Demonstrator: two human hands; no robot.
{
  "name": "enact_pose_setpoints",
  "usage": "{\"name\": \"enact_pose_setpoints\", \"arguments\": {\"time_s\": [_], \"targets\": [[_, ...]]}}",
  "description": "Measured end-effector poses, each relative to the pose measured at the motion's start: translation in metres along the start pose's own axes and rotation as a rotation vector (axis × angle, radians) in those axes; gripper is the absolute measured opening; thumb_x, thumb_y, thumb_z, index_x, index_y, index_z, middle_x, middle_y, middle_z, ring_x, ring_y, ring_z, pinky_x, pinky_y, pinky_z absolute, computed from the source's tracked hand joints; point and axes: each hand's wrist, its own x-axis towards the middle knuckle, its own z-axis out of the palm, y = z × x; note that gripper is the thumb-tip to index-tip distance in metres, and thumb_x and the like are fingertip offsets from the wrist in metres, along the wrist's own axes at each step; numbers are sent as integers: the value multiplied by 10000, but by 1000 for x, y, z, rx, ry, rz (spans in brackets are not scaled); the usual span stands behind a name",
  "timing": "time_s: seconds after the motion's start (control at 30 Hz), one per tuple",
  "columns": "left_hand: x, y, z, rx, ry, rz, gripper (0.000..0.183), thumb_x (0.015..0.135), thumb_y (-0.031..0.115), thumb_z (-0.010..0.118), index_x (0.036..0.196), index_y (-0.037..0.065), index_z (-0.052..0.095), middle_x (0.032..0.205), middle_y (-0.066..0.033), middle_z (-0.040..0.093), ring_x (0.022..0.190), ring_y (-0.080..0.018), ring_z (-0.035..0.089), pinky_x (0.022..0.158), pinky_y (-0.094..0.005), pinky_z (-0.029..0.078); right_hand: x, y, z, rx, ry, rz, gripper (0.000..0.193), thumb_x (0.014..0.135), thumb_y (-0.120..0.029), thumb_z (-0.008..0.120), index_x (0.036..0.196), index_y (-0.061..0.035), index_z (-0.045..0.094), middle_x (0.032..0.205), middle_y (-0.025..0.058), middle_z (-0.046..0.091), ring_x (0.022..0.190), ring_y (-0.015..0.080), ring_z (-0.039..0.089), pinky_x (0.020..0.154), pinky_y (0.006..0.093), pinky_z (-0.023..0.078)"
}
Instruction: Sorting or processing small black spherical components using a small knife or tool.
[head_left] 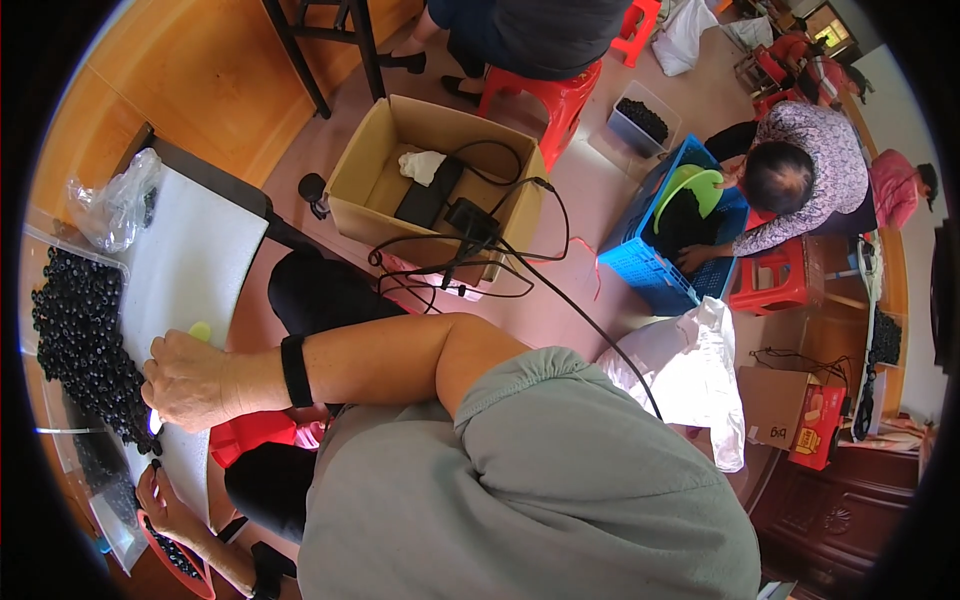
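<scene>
My right hand [190, 382] is closed over the white tabletop, at the edge of a pile of small black round pieces [80, 335]. A pale yellow-green rounded end [200, 330] sticks out above the fist, and a whitish tip shows below it; the tool's kind is hidden by the fingers. Nearer the lower edge, my left hand [165, 503] has its fingers pinched by a small black piece [156, 464]. Beneath that hand is a red-rimmed basin [203, 578] with black pieces in it.
A clear plastic bag [118, 205] lies on the white tabletop [190, 235]. An open cardboard box [365, 195] with cables and a black adapter stands on the floor. A co-worker [810, 165] bends over a blue crate [640, 240]; another person sits on a red stool [545, 100].
</scene>
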Motion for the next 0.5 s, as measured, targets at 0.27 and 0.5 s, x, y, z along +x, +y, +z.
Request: {"name": "enact_pose_setpoints", "arguments": {"time_s": [0.27,0.5], "targets": [[6,-5,5,111,-5,-25,302,955,185,665,1210,26,692,1147,-126,686,1003,-248,675,862,-349,557,-1,3,0,-6,21,-11,283,788,-348,690,796,-65,703,769,59,648,784,254,611,664,394,436],[5,29,6,98,28,66,230,945,106,669,1140,-15,688,1014,-179,649,954,-328,642,827,-416,515,-6,-4,4,-32,0,-18,338,814,-405,705,832,-67,701,783,48,629,821,248,589,699,377,428]]}}
